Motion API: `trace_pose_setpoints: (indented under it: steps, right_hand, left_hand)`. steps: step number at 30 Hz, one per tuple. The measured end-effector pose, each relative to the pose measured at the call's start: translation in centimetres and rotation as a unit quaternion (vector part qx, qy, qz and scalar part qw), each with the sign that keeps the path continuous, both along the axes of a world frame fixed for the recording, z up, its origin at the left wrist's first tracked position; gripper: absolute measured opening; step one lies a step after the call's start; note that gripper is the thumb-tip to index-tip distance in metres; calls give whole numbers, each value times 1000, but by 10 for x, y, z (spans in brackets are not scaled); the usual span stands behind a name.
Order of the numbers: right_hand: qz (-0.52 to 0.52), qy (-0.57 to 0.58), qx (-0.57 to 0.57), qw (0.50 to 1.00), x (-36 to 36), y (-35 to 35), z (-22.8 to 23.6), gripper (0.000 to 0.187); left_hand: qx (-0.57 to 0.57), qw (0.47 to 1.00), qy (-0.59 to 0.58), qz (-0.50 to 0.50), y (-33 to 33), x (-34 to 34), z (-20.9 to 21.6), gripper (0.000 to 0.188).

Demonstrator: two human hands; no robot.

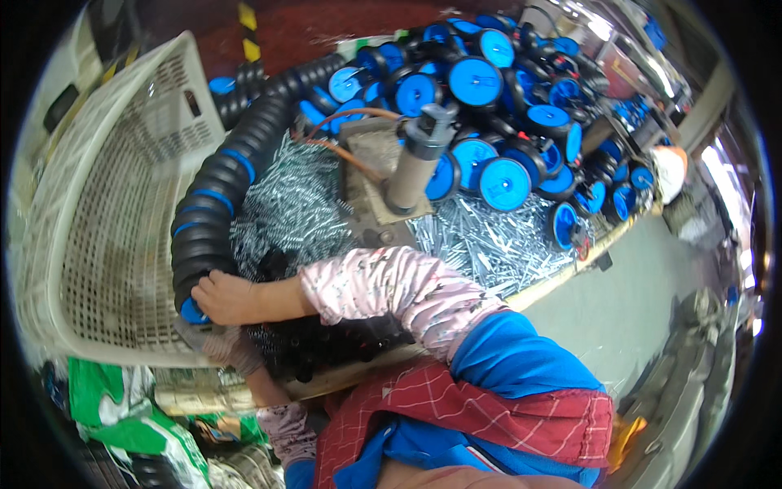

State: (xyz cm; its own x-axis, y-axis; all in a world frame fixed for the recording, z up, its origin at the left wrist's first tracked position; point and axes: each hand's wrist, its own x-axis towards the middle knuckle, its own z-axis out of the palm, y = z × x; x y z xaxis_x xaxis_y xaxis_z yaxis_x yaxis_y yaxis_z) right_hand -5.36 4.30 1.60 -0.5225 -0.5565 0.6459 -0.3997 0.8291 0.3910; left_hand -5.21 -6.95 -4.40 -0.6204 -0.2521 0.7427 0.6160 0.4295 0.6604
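A long curved row of black wheels (208,204) with blue hubs stands packed face to face, running from the near left toward the back. My right hand (224,297) reaches across from the right, its fingers bent over the wheel at the near end of the row. That wheel's blue hub (193,311) shows just below the fingers. My left hand (224,342), in a greyish glove, is close under the same end wheel; its fingers are smeared and partly hidden, so their grip is unclear.
A white perforated crate (122,204) stands left of the row. Silvery metal pins (297,200) and longer pins (497,253) lie in heaps around an upright metal cylinder (419,159). Blue-hubbed wheels (476,81) are piled behind. Green-and-white bags (138,424) lie at lower left.
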Motion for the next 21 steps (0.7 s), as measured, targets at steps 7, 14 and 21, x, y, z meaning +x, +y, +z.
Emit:
trace_pose_setpoints:
  steps: [7,14,21]
  right_hand:
    - [-68,-134,-127,980,35,22,44,20]
    - [128,-220,-424,869,175,73,127,27]
    - [-34,-243,-442,863,233,117,87,25]
  left_hand:
    - [-62,981,-53,-178,18,7,84,91]
    - [-233,919,104,-300,89,-8,96,74]
    - [-420,880,118,-190,99,17,114,71]
